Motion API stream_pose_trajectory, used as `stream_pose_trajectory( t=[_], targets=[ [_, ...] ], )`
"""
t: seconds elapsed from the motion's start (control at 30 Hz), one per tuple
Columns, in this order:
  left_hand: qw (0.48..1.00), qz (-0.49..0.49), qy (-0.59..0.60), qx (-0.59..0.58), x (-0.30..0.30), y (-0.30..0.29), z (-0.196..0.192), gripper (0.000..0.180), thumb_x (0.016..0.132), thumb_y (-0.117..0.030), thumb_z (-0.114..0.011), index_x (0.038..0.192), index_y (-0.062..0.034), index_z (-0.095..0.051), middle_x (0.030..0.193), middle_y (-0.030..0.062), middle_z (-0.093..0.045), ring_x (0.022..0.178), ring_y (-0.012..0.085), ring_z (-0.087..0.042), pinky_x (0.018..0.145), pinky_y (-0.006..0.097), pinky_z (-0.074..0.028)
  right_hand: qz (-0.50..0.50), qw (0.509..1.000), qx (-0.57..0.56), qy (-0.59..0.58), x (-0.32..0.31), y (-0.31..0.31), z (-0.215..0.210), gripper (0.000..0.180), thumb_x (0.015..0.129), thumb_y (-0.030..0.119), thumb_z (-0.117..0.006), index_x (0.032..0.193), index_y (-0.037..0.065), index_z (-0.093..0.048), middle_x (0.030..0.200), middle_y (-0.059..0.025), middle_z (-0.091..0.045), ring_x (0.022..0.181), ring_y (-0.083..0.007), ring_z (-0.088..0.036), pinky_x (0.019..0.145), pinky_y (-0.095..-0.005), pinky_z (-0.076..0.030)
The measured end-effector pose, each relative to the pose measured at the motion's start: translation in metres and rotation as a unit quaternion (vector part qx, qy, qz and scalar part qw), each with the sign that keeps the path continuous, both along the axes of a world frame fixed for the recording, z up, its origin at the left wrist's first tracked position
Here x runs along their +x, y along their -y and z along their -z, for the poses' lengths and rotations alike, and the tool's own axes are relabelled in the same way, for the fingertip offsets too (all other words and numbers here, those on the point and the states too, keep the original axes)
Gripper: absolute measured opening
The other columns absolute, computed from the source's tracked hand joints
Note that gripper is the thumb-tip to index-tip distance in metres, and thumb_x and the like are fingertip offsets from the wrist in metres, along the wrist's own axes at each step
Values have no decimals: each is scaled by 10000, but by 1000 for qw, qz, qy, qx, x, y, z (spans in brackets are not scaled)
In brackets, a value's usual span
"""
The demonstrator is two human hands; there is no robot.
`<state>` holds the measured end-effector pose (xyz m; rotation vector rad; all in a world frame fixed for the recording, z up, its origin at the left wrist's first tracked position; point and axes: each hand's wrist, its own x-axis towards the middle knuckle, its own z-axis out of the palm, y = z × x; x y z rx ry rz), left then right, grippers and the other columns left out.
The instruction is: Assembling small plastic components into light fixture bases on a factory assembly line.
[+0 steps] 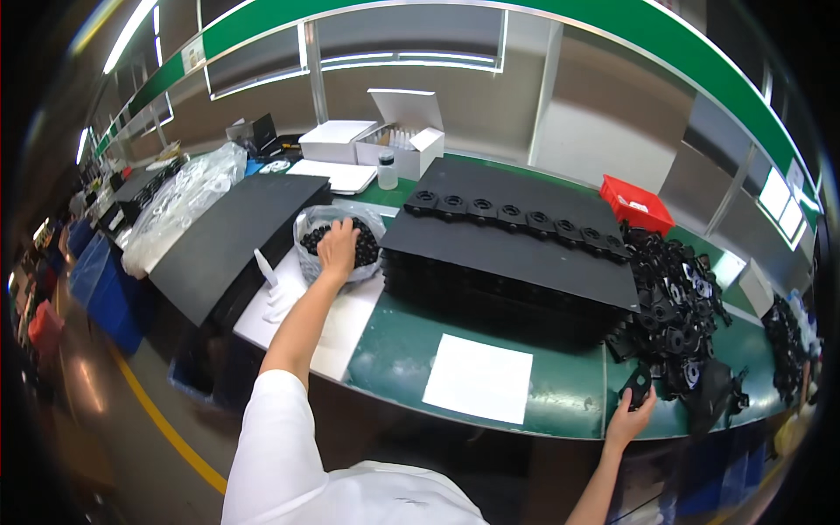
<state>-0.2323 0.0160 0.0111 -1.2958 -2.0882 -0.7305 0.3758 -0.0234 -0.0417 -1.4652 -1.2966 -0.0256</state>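
Observation:
My left hand [338, 248] reaches into a clear plastic bag [311, 220] full of small black parts [365, 249], fingers bent down among them. Whether it grips any is hidden. My right hand [630, 418] is at the bench's front edge on the right, fingers closed on a flat black plastic piece [639, 382]. Between the hands lies a stack of black trays [512, 262], and a row of black round parts [516, 216] sits on top of it. A heap of black plastic pieces [678, 306] lies just beyond my right hand.
A white sheet [479, 378] lies on the green bench [394, 350]. Another black tray stack [232, 236] and a long clear bag [179, 206] are to the left. White boxes [385, 136], a small bottle [387, 169] and a red bin [636, 206] stand at the back. Blue crates [101, 284] are on the floor.

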Motion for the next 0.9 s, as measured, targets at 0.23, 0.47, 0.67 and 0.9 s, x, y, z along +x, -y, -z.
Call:
stream_pose_trajectory(
  t=[0.23,0.47,0.67,0.9],
  targets=[
    [913,-116,335,201,-15,-8,-24,292,849,-342,-561,895,-54,-572,861,151,-643,831,343,-609,734,436,-452,-30,996,-76,-26,3,7,-3,383,951,211,-429,1210,-70,-456,1163,-233,-538,1045,-345,-528,880,-343,-396],
    [261,219,903,262,57,46,-19,289,932,-351,-460,850,-76,-493,709,24,-512,575,119,-465,371,191,-257,-60,996,-39,-53,8,7,-1,278,924,172,-476,1085,-54,-495,930,-159,-587,791,-226,-563,685,-297,-444],
    [129,289,948,-24,164,83,-6,205,893,-285,-559,957,-93,-526,763,-16,-484,599,79,-435,385,168,-247,-108,986,-66,-107,12,5,1,116,852,87,-596,916,-5,-565,782,-44,-579,682,-82,-538,577,-235,-413],
    [214,368,893,-143,222,41,-10,308,815,-83,-607,1105,-49,-508,916,60,-542,655,106,-479,395,165,-297,-325,904,-164,-226,-102,33,-33,111,801,-16,-621,911,-10,-625,791,11,-603,714,-50,-519,653,-189,-411]
  ],
)
